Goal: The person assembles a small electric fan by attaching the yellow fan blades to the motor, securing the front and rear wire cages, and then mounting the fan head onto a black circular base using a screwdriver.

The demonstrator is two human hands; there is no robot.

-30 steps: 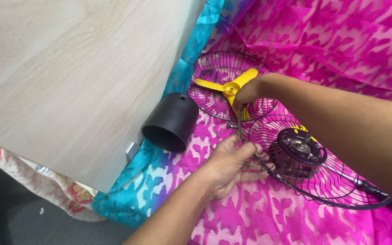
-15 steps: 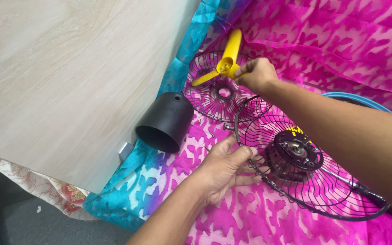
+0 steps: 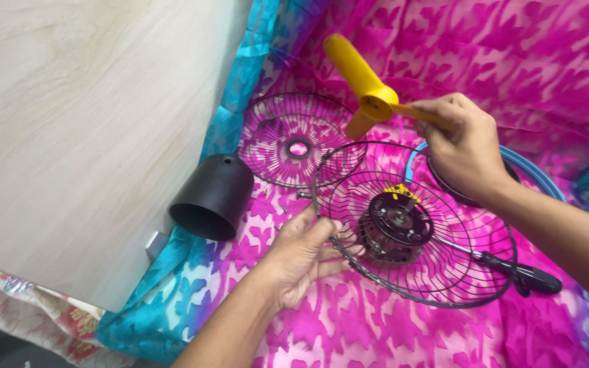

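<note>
Yellow fan blade hangs lifted above the wire guards, the right hand clenched on 1 of its 3 vanes. It looks light, stiff plastic, best gripped near the hub. Left hand has its fingers grasping the rim of the rear guard with the motor.

A black cone-shaped cover lay on the pink patterned cloth, beside the pale wooden board; a loose wire grille lay near it.
</note>
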